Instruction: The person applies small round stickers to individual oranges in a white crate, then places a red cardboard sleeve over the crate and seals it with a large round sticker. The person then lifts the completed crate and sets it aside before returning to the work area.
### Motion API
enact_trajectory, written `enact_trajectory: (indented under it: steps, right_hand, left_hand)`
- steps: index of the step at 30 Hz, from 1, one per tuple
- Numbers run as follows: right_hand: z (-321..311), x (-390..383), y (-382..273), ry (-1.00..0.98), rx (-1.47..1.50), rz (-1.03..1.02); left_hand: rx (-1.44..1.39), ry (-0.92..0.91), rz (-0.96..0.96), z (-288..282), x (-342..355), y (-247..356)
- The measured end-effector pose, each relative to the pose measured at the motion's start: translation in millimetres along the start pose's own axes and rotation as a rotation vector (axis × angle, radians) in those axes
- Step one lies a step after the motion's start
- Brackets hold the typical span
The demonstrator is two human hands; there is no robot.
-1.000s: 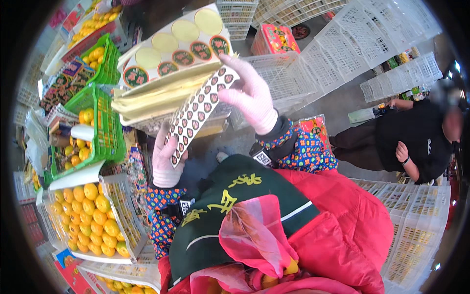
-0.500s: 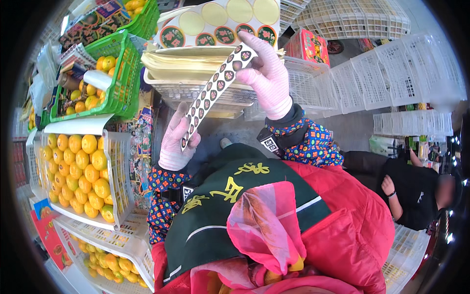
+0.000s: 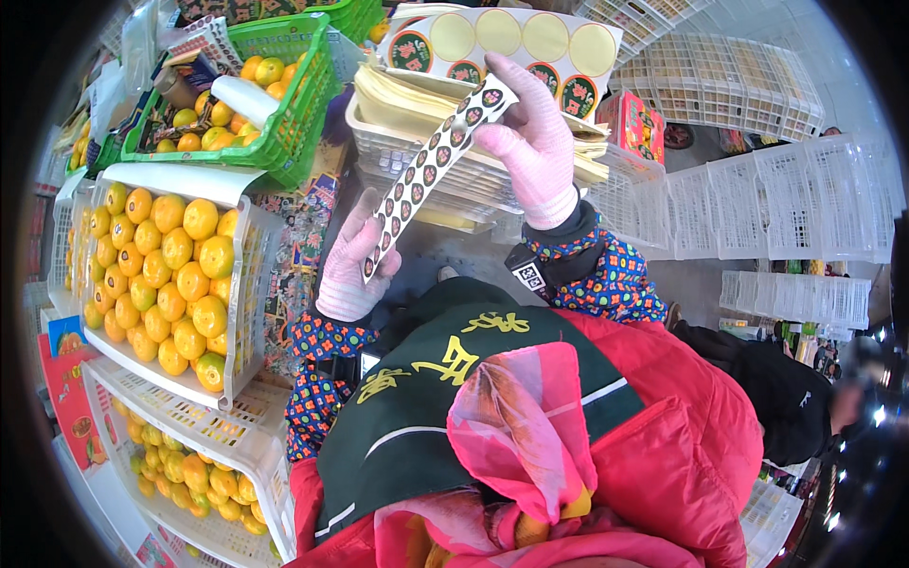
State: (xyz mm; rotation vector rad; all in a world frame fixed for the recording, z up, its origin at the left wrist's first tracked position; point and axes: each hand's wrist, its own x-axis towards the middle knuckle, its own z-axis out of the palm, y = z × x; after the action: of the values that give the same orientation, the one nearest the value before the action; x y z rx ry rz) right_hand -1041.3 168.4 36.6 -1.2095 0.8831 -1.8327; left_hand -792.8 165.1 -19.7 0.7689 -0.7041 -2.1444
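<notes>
- Red printed panel, at the far left edge, a blue patch on its upper part.
- White plastic crate, tilted in view, filled with rows of orange fruit, some tinged green.
- Lower crate, white, perforated, just below the first; further orange fruit inside.
- Green basket, plastic, above the white crate; loose fruit and a white paper roll within.
- Left hand, in a pale pink glove; thumb and fingers pinched on the lower end of the sticker strip.
- Pale tub, holding a stack of yellowish paper sheets; located beyond the hands.
- Sticker strip, white with rows of small dark round labels; stretched slantwise between the two hands, in front of the tub.
- Large label sheet, behind the tub; pale discs above dark green, red-rimmed ones.
- Right hand, gloved likewise; thumb and forefinger clamped on the strip's upper end.
- Red box, printed, near the tub.
- White crates, latticed, in a long row.
- Person in black, at far right.
</notes>
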Motion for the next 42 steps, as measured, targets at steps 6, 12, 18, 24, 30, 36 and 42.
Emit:
enact_trajectory:
  steps: [6, 12, 18, 24, 30, 36, 42]
  right_hand:
    - [37, -5, 14, 0.020, 0.097, 0.108]
    - [54, 16, 25, -0.001, 0.183, 0.171]
    - [60, 80, 42, -0.449, 0.942, 0.578]
    - [92, 156, 55, -0.471, 0.459, 0.273]
    - [118, 229, 66, -0.713, -0.226, -0.179]
    - [146, 300, 91, -0.984, -0.282, -0.406]
    - [173, 343, 102, -0.956, -0.261, -0.234]
  left_hand:
    - [0.038, 0.072, 0.080, -18, -22, 24]
    - [0.320, 0.246, 0.616, -13, -38, 60]
    - [0.743, 0.328, 0.917, -20, -45, 111]
    - [0.510, 0.276, 0.970, -23, -17, 160]
    - [0.291, 0.300, 0.817, -37, 20, 201]
    - [0.105, 0.472, 0.726, -57, 48, 215]
    - [0.176, 0.580, 0.760, -89, 48, 228]
